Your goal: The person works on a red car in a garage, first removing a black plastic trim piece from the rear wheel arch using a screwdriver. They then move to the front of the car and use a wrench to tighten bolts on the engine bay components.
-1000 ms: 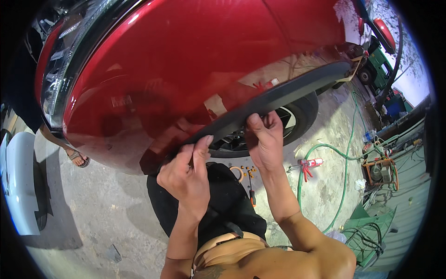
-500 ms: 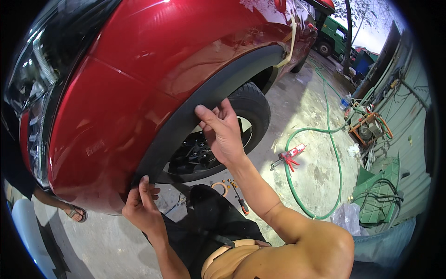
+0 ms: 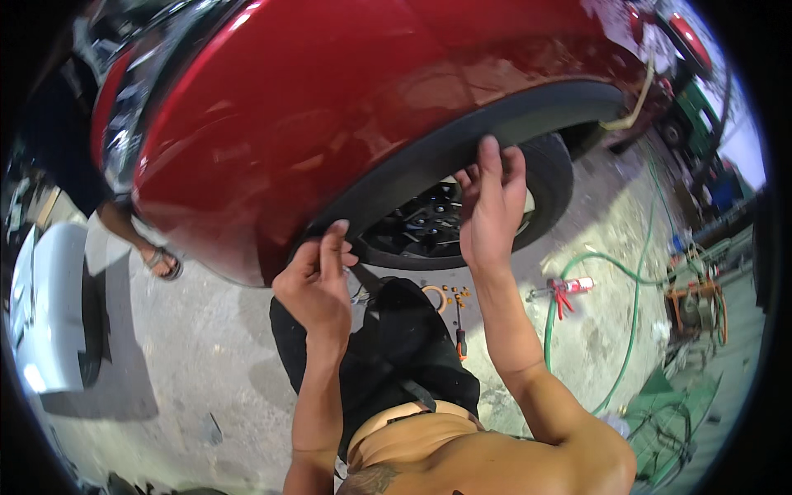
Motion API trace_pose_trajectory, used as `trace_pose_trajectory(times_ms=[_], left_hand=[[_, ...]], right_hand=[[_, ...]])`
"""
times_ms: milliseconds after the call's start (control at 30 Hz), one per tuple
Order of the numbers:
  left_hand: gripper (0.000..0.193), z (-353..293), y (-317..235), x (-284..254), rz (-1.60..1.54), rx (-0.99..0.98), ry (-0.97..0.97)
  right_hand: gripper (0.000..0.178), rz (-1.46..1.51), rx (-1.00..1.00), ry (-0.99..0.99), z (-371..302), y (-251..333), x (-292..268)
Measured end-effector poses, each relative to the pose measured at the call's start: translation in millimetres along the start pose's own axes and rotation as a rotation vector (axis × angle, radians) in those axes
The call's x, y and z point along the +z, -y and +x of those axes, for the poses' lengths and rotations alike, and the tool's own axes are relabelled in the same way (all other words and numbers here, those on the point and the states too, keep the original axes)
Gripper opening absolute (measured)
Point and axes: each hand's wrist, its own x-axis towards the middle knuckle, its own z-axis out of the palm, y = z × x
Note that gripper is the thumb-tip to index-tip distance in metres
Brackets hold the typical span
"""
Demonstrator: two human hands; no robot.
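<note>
A black wheel arch trim (image 3: pixel 429 153) curves along the red car fender (image 3: pixel 330 91), above the tire (image 3: pixel 551 186). At its lower front end, my left hand (image 3: pixel 318 285) pinches the strip between thumb and bent fingers. Farther up the arch, my right hand (image 3: pixel 495 206) has its thumb against the trim's lower edge, with the fingers curled beside and under it. The fingertips of both hands are partly hidden. A strip of pale masking tape (image 3: pixel 639 103) hangs from the trim's far end.
On the concrete by my knees lie a tape roll (image 3: pixel 433 299), several small orange clips (image 3: pixel 456 293) and a screwdriver (image 3: pixel 460 334). A red caulking gun (image 3: pixel 569 287) and green hose (image 3: pixel 634 330) are to the right. Another person's sandaled foot (image 3: pixel 161 260) stands left, near a pale car panel (image 3: pixel 58 305).
My view has swung, so the car and both hands sit farther right and higher. My right thumb has slid from the trim's outer face toward its lower edge. My left hand stays at the front end.
</note>
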Motion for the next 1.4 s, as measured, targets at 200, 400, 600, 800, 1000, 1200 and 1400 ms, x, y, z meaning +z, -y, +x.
trace_pose_trajectory(times_ms=[200,400,600,800,1000,1200,1400], left_hand=[[0.017,-3.2,61.7,-46.8,-0.008,-0.102,-0.086],[0.018,-4.0,54.9,-42.0,-0.041,-0.092,-0.089],[0.015,-5.7,76.8,-49.9,0.087,0.026,-0.125],[0.019,-4.4,66.0,-49.6,0.091,0.051,-0.126],[0.016,-5.3,41.9,-55.0,0.312,0.491,-0.094],[0.048,-1.2,13.3,-45.1,0.471,0.624,-0.021],[0.043,-0.7,8.9,-39.3,0.378,0.55,0.041]], right_hand=[[0.011,-0.602,-0.843,0.838,-91.8,-28.2,-5.9],[0.027,-0.059,-0.932,1.606,-87.0,-8.8,46.6],[0.027,-0.268,-1.021,1.566,-19.9,-61.5,74.3],[0.021,-0.356,-1.09,1.535,-17.2,-58.4,66.0],[0.033,-0.501,-0.839,1.478,-33.0,-40.1,37.4],[0.02,-1.12,-1.175,1.054,-24.9,20.6,8.6],[0.026,-1.464,-1.209,1.03,-9.3,41.9,36.2]])
